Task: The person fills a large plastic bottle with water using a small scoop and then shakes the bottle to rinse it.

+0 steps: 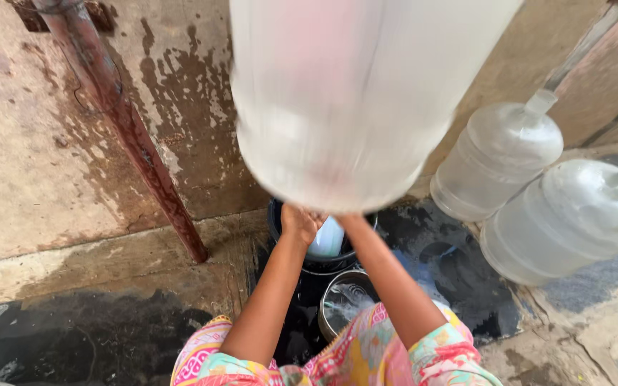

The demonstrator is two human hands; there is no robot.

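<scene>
Wet concrete floor lies below a big clear water jug (352, 100), lifted mid-tilt over the black bucket (280, 221). Left hand (300, 223) grips underneath, fingers curled; right hand hidden.

Short pink, yellow and teal patterned sleeves (366, 354), bare forearms

Outdoor washing spot at a home: wet, stained concrete wall (30, 157), rusty pipe (134, 136), puddled ground, large empty water jugs (498, 157) leaning, dark bucket (277, 218) and steel pot (341, 300)
</scene>
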